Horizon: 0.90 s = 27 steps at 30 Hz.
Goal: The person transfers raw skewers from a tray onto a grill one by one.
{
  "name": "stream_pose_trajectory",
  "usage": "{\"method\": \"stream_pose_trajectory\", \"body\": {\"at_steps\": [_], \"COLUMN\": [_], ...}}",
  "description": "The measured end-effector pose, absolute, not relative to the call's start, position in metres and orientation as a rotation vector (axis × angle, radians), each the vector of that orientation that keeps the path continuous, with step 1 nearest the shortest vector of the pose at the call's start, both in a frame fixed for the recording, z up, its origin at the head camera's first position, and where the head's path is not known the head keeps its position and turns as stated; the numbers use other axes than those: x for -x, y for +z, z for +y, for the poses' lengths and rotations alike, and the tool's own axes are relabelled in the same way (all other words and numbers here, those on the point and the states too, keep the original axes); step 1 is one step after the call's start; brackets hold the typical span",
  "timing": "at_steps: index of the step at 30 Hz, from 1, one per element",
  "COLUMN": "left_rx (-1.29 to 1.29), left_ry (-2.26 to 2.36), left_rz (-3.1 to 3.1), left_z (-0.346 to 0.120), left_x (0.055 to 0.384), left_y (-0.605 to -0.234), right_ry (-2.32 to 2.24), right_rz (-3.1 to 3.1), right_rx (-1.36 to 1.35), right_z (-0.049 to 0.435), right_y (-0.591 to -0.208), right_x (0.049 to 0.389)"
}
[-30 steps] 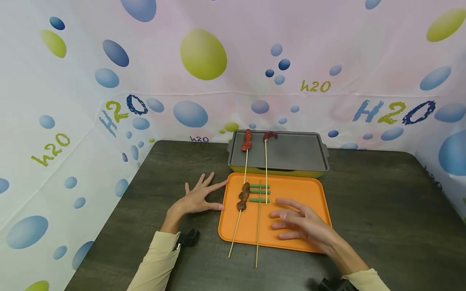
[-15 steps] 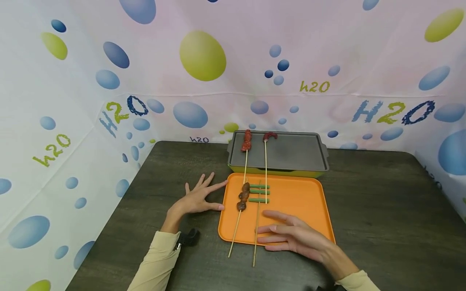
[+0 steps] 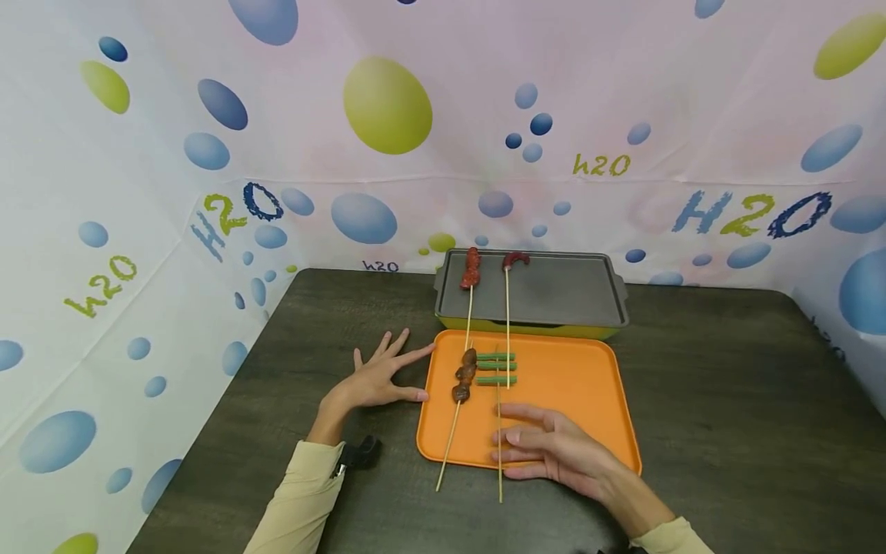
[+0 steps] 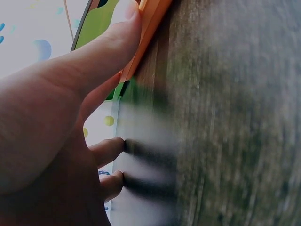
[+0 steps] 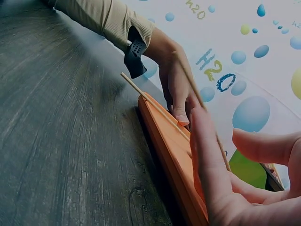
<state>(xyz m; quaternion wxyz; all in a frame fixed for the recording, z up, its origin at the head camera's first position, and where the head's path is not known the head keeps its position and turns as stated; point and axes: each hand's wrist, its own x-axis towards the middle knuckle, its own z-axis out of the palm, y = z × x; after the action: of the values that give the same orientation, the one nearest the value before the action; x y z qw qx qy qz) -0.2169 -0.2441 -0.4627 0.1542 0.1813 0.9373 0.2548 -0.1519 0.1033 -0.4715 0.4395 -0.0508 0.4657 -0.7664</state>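
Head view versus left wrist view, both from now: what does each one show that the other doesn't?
Only the head view: the right hand, the brown skewered pieces and the green pieces.

Only the left wrist view: dark, blurred streaks beside two fingertips.

Both: the left hand, the orange tray, the dark tabletop and the dotted backdrop.

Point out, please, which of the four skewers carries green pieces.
The skewer that passes the fingertips of the right hand: its three pieces are green; the other skewers carry brown or red ones.
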Motion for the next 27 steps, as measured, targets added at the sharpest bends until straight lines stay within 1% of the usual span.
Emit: {"method": "stream_pose_trajectory", "body": {"at_steps": [10,17,27], "left_rx": [-0.532,-0.535,-0.537], "left_ry": [0.745,0.77,0.753], "left_rz": [2.681,2.684,2.692], "left_z": [-0.244,-0.247,-0.245], "left_x": [0.215,0.214,0.216], "left_y": [-0.462,-0.466,-0.466], "right_ry": [-1.877,-1.874,-1.841], "right_rz": [1.311,1.321,1.406], "right_rx": [0.095,0.131,0.26], "right_z": [0.108,0.116,0.152], "right_y": [-0.466,-0.46,-0.44], "right_x": [0.15,0.151,0.156]}}
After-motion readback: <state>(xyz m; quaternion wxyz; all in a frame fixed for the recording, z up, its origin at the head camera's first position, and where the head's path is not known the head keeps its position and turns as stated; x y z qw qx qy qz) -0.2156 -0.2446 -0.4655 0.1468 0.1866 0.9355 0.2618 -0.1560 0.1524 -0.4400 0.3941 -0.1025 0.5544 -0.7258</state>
